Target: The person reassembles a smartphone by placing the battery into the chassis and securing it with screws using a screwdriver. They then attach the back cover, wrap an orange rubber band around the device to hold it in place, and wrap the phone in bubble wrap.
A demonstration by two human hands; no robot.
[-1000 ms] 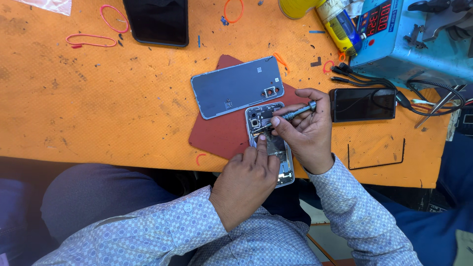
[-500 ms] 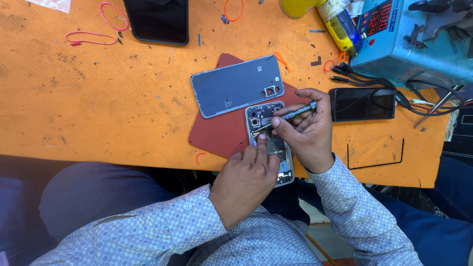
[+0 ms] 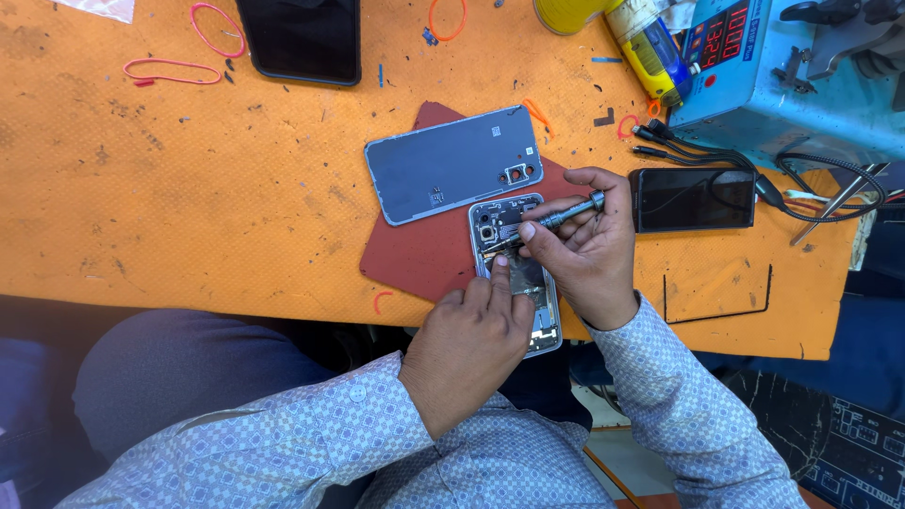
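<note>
An opened phone with its insides showing lies on a dark red mat at the near edge of the orange table. My left hand rests on the phone's lower half, fingers pressing it down. My right hand grips a small metal screwdriver, whose tip touches the phone's upper part near the camera. The removed grey-blue back cover lies just beyond the phone, partly on the mat.
A black phone lies to the right, with black cables leading to a blue power supply unit. Another dark phone sits at the far edge. Red rubber bands and a yellow-blue bottle lie around.
</note>
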